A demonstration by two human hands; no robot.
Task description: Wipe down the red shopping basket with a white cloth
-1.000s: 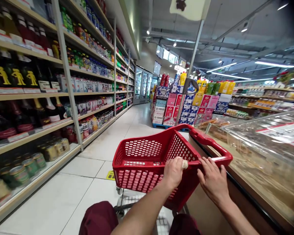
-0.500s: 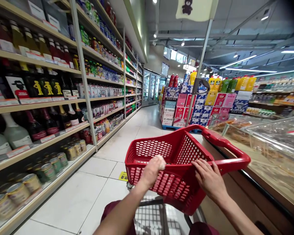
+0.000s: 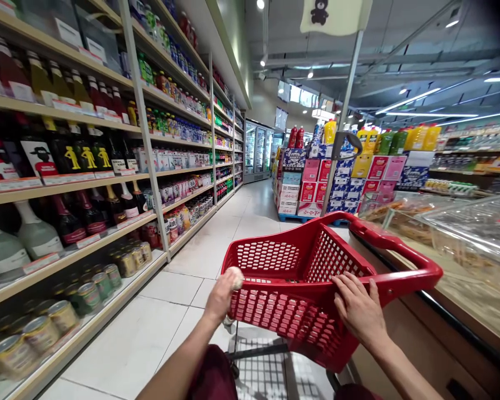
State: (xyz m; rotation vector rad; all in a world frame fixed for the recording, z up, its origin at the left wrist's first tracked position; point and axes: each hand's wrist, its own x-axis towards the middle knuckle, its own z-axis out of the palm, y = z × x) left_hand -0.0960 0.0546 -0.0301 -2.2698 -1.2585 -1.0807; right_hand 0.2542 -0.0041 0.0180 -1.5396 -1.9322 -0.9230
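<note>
A red plastic shopping cart with a perforated basket stands sideways before me, its handle to the right. My left hand is closed around a crumpled whitish cloth, at the left end of the near rim. Only a small part of the cloth shows past the fingers. On the same rim, close to the handle, rests my right hand, its fingers hooked over the edge and holding the cart. The visible part of the basket's inside shows no goods.
Shelves of bottles and cans line the left side. A glass-topped display counter stands close on the right. Stacked drink boxes and a grey pole rise beyond the cart; a tiled aisle runs ahead.
My left hand has moved left along the near rim with the cloth, to the basket's end. My right hand stays on the rim. The cart appears slightly further right in view.
</note>
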